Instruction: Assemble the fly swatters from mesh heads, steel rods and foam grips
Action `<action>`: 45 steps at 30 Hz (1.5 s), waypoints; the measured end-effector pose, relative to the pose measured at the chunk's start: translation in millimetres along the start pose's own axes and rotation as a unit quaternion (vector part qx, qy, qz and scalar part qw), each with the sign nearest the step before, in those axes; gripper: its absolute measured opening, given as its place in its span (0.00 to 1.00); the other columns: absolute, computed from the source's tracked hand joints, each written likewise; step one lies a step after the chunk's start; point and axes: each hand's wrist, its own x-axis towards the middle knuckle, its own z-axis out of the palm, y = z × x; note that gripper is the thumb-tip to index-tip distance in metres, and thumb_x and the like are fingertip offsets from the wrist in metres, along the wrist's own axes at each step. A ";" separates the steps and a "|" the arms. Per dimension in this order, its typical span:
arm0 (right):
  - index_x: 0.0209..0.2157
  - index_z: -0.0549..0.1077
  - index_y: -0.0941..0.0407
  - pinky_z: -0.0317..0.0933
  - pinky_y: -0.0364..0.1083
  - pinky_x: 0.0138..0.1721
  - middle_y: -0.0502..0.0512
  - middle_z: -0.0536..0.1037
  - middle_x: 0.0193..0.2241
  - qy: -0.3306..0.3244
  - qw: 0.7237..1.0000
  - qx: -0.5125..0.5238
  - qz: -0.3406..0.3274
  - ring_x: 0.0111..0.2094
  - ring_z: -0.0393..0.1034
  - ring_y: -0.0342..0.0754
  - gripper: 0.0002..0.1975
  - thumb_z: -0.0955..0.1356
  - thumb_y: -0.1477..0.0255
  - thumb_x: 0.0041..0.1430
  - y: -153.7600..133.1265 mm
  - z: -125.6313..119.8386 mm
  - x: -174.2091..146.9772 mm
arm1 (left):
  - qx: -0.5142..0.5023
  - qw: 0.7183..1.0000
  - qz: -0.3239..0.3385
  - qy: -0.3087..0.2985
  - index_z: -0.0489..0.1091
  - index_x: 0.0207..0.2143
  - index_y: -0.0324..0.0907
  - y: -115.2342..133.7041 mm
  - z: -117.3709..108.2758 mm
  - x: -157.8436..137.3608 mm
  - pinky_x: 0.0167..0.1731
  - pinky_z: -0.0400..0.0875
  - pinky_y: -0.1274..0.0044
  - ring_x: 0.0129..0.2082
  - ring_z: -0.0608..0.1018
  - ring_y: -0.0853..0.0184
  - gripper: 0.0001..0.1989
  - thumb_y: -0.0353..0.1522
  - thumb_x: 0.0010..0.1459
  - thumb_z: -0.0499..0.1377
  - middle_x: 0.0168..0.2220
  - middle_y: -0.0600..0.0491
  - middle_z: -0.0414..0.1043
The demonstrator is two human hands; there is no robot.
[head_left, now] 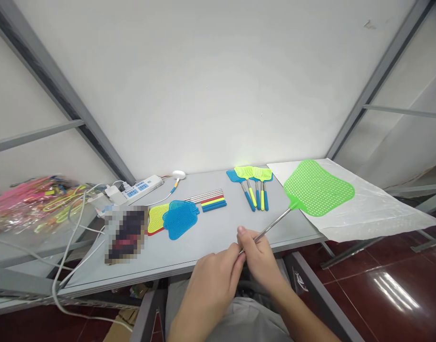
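Note:
A green fly swatter [319,189] with a thin metal rod stretches up to the right from my hands, its perforated head over a white sheet. My right hand [259,260] is closed on the rod, thumb raised along it. Just below, my left hand [216,274] is closed round the rod's lower end, and its fingers hide whatever handle is there. On the table, left of my hands, lie loose blue [181,219] and yellow [156,218] swatter heads, partly overlapping. Beside them is a row of metal rods [205,195] with red, yellow and blue handles [214,205].
Several swatters [254,187] with blue and yellow heads lie fanned at the table's back. A power strip [142,186], white cables and a white round device [179,175] are at the back left. Bagged colourful items [35,204] sit far left. The white sheet [374,213] overhangs the right edge.

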 end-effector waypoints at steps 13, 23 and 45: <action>0.17 0.57 0.54 0.45 0.44 0.24 0.45 0.54 0.16 0.112 0.991 -0.071 -0.008 0.21 0.49 0.42 0.26 0.61 0.54 0.64 -1.6 -60.1 17.4 | -0.064 0.994 -0.048 -0.070 0.57 0.29 0.46 -44.7 -21.6 -8.5 0.28 0.53 0.77 0.29 0.70 0.66 0.17 0.43 0.69 0.44 0.27 0.60 0.68; 0.16 0.54 0.53 0.46 0.45 0.23 0.43 0.50 0.16 0.184 0.982 0.025 -0.039 0.20 0.45 0.41 0.27 0.65 0.54 0.61 -10.5 -93.1 20.0 | -0.083 0.990 -0.083 -0.078 0.66 0.31 0.47 -81.7 -45.4 -30.8 0.34 0.63 0.78 0.32 0.74 0.65 0.17 0.44 0.67 0.46 0.29 0.57 0.72; 0.19 0.55 0.54 0.44 0.44 0.24 0.44 0.53 0.17 0.108 0.994 0.015 -0.012 0.21 0.47 0.41 0.25 0.62 0.53 0.63 7.5 -8.7 8.3 | 0.069 0.993 0.015 0.096 0.70 0.44 0.47 -49.2 -18.0 -5.5 0.39 0.61 0.71 0.38 0.73 0.61 0.14 0.41 0.68 0.47 0.39 0.52 0.74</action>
